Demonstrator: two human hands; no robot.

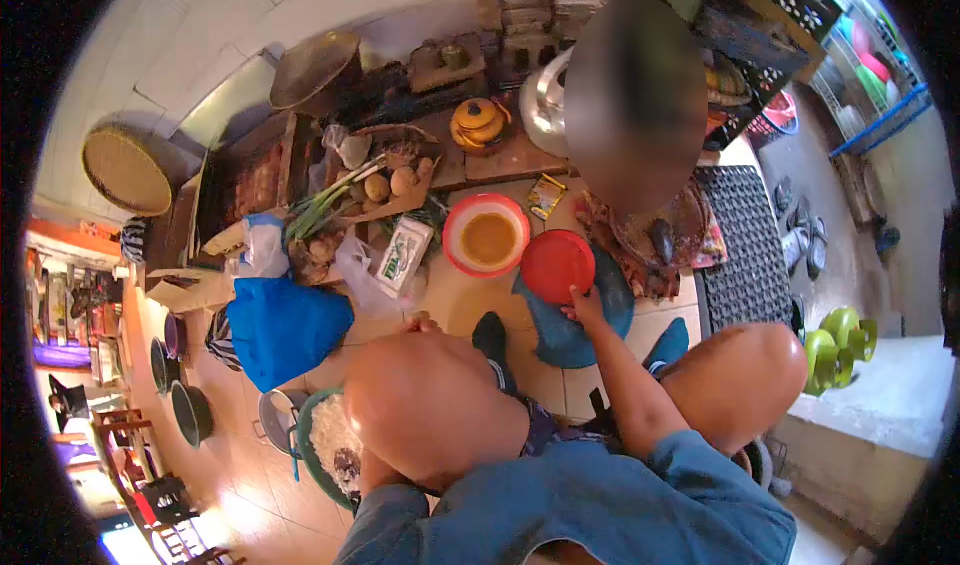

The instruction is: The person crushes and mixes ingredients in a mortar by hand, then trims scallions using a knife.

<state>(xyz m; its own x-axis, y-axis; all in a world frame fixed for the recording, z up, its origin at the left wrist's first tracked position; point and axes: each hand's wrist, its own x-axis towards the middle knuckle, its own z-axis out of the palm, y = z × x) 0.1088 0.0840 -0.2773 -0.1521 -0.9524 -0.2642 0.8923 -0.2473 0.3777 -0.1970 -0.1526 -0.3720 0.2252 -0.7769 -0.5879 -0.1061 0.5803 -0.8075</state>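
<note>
My right hand (582, 307) reaches down between my knees and holds the near rim of a red plastic bowl (558, 265). That bowl lies over a blue, rounded thing (578, 333) on the tiled floor. To its left is a red-rimmed bowl (486, 237) with brown liquid in it. My left hand (424, 322) shows only in part past my left knee, fingers mostly hidden, so its grip is unclear. Nearest to it are a white printed packet (405, 255) and a thin clear plastic bag (362, 277). A yellow sachet (545, 196) lies behind the bowls.
A tray of potatoes (402, 180) and spring onions (335, 198) stands back left, near a blue bag (285, 330). Behind are a yellow pot (478, 123) and a silver kettle (545, 105). A green basin (315, 440) sits by my left leg; a black mat (745, 245) lies right.
</note>
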